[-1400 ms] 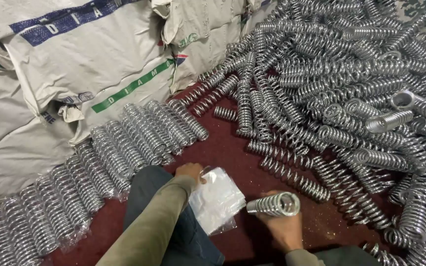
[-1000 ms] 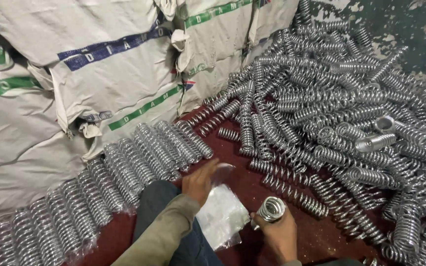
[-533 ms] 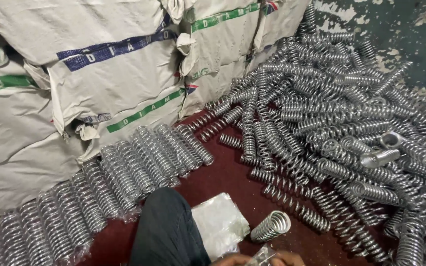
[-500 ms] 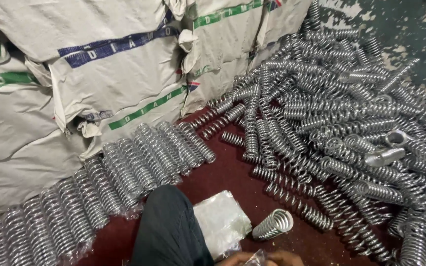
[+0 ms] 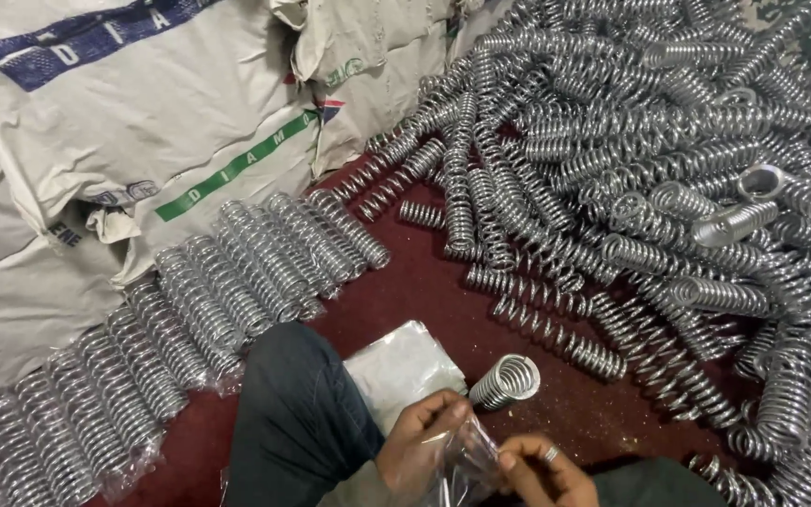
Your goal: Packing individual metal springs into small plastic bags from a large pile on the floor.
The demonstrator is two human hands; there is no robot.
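Dark red floor, steel springs everywhere — both hands busy at a clear plastic bag.

Head view: left hand [image 5: 421,439] and right hand [image 5: 539,472] each pinch the clear plastic bag [image 5: 466,457], fingers closed on its film. One lone spring [image 5: 505,381] stands just above the bag; a stack of flat bags [image 5: 404,368] lies beside it. Loose springs [image 5: 668,188] — too many to count — pile beyond; a row of bagged springs [image 5: 190,319] runs left of it, below white sacks [image 5: 143,122] with blue and green stripes.

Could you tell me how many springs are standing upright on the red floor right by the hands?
1: a single steel coil spring stands on end beside the stack of clear plastic bags, just above the left hand and right hand.
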